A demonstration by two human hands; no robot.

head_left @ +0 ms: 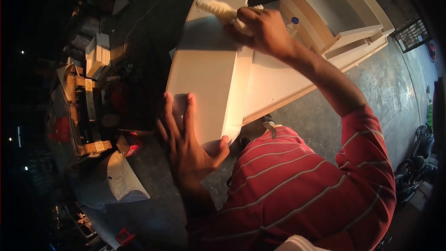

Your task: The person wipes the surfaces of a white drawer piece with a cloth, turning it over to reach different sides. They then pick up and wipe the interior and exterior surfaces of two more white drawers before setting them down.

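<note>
Steadying, apparently: left hand (188,151) spreads over the near end of a smooth, pale panel (204,79), fingers apart, thumb by its edge. Right hand (267,30) clamps a crumpled, soft-looking cloth (216,9) above the far end, bunched perhaps for firmer hold. Wood-edged board (278,79) alongside, flat and light.

Around the work there is a workshop floor (320,116) with many wooden things.
At the upper right is an open wooden box (357,33); near its side stands a clear bottle with blue cap (292,28); farther right is a metal grille (412,35); at the left are a stack of pale wood pieces (98,56), a rough wooden frame (72,111) and a red item (60,129); a pale curved sheet (121,176) is lower; one more red object (124,236) is near the bottom.
</note>
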